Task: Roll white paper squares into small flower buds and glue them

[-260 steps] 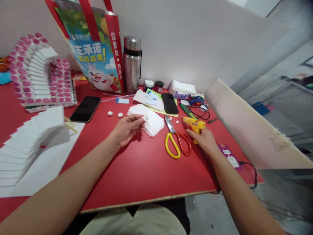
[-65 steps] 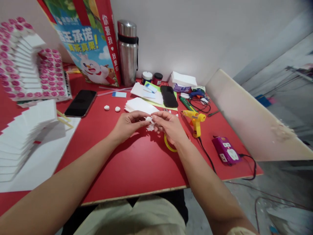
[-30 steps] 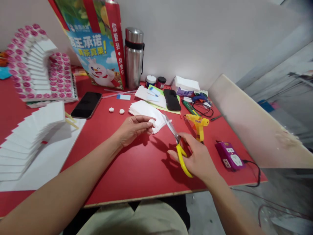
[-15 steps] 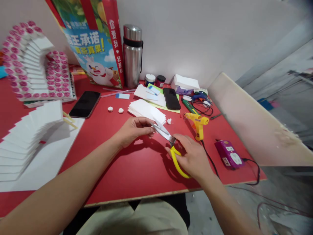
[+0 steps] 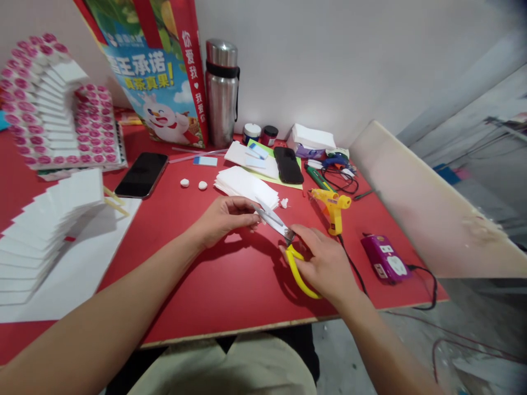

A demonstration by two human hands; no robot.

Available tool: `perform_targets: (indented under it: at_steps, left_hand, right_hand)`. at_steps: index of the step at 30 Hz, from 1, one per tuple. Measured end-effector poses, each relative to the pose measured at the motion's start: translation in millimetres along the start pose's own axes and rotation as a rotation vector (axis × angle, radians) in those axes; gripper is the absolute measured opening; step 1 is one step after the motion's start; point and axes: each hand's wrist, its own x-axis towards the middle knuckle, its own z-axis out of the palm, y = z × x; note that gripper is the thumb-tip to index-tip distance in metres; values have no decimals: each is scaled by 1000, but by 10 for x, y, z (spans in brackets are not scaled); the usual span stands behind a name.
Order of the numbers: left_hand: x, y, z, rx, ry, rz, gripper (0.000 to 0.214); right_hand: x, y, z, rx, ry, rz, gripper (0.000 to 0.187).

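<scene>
My left hand [image 5: 220, 218] is closed in a pinch on a small white piece that its fingertips mostly hide. My right hand [image 5: 325, 264] grips yellow-handled scissors [image 5: 284, 236], whose steel blades reach left to the pinching fingertips. Just behind both hands lies a stack of white square sheets [image 5: 246, 185], with a tiny white scrap [image 5: 284, 203] beside it. Two small white round pieces [image 5: 192, 184] rest on the red table [image 5: 230, 285] to the left of the stack.
A yellow glue gun [image 5: 332, 206] stands right of my hands, its cord running to a purple power strip [image 5: 385, 259]. Two phones [image 5: 142, 174], a steel flask [image 5: 221, 92], a printed bag [image 5: 154, 71], fanned white cards [image 5: 49, 219] and pink-dotted cards [image 5: 57, 118] surround the area.
My right hand, with the scissors, swung the blades left and down to my left fingertips during the last second. Earlier, both hands were pinching the white piece together.
</scene>
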Motion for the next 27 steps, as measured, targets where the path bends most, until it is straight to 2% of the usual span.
perform_targets:
  at_steps: [22,24,27]
  left_hand:
    - [0,13,3,7,21,-33,26]
    - [-8,15,5,-8,30,-38,29]
    - [-17,29,8,-11,19,-43,36]
  right_hand:
    - [-65,28,34,-69,24,-43,29]
    - [-63,15,27,-22,13,11,26]
    - [-26,-23,-25,119,-20,201,30]
